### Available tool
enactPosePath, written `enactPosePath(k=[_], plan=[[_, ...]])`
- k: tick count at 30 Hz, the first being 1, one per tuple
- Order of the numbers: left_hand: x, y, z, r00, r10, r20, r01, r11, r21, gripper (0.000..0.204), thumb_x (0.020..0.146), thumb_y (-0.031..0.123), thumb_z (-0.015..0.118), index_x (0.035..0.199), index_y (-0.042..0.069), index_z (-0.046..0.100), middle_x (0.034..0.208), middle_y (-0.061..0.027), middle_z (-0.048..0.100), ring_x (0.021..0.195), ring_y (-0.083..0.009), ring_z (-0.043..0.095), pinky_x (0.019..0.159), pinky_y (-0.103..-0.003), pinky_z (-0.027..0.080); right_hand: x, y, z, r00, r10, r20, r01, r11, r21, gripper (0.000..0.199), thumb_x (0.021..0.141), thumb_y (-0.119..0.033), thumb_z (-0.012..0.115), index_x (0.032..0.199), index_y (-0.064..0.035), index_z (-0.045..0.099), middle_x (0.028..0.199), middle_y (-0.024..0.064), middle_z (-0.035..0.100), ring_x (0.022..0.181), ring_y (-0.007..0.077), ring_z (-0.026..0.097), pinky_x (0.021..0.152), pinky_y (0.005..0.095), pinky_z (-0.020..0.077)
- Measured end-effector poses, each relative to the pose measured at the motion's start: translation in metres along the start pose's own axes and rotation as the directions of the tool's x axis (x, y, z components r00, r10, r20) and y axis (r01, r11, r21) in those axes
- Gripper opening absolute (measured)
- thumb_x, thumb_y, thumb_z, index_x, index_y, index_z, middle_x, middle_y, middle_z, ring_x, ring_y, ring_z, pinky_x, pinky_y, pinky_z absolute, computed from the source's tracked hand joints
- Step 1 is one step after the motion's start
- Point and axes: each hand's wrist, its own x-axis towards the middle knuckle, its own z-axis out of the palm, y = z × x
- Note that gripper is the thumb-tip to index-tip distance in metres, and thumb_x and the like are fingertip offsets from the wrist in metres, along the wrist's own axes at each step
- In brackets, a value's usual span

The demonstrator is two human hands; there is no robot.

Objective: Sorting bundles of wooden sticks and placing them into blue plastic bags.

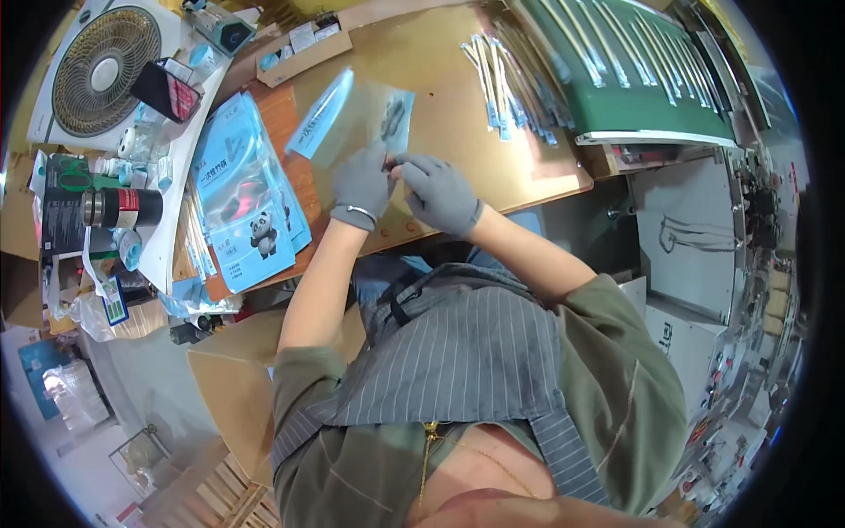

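Note:
Both my hands, in grey gloves, meet over the tabletop near its front edge. My left hand (363,183) is closed on a see-through and pale blue plastic bag (398,125) that points away from me, with a dark grey pattern on it. Against the bag's near end, my right hand (437,192) has its thumb and fingers pinched together; the fingers hide exactly what they grip. Just left of the bag, a blue-and-clear packet (321,113) lies tilted on the table. Farther left is a stack of flat blue printed bags (251,189) with a panda picture.
Thin wrapped sticks (497,84) lie in a pile at the back right, with more on a green conveyor belt (563,106). A fan (106,75), phone (167,91) and dark flask (123,208) crowd the left side. A cardboard box (233,387) stands below the table.

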Motion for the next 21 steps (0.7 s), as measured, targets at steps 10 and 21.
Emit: enactPosePath(k=[10, 21], plan=[[-0.007, -0.002, -0.004, 1.000, 0.008, 0.024, -0.004, 0.986, -0.165, 0.019, 0.079, 0.020, 0.060, 0.074, 0.005, 0.049, 0.069, -0.0195, 0.056, 0.073, -0.0414, 0.057, 0.062, -0.048, 0.042, -0.003, 0.021, 0.011, 0.924, -0.230, 0.305, 0.361, 0.787, -0.500, 0.016, 0.069, -0.022, 0.060, 0.077, -0.0077, 0.061, 0.078, 0.0071, 0.060, 0.081, 0.0251, 0.056, 0.063, 0.0355, 0.0459], [-0.003, -0.024, 0.048, 0.945, -0.091, 0.314, -0.034, 0.928, 0.370, 0.047, 0.080, 0.021, 0.059, 0.126, 0.025, 0.053, 0.097, -0.0121, 0.056, 0.085, -0.0302, 0.062, 0.070, -0.044, 0.051, 0.018, 0.152, -0.069, 0.930, 0.337, -0.148, -0.345, 0.662, -0.666, 0.090, 0.073, -0.043, 0.070, 0.140, -0.0007, 0.029, 0.132, 0.0295, 0.042, 0.126, 0.0413, 0.040, 0.102, 0.0422, 0.0359]])
